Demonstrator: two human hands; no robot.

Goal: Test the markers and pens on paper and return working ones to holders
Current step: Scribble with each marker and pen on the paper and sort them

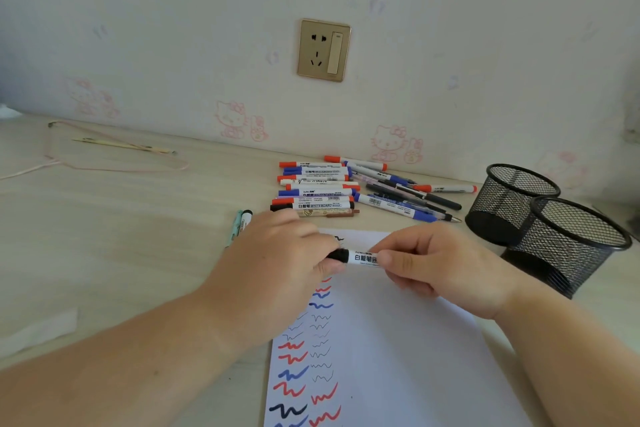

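Black marker held over paper: left hand fingers pinching cap, right hand fingers pinching barrel

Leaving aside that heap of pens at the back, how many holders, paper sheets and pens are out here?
Black mesh holders: 2
Paper sheet: 1
Black marker, gripped by left hand and right hand: 1
Loose pens lying beside the left hand: 2
Total: 6
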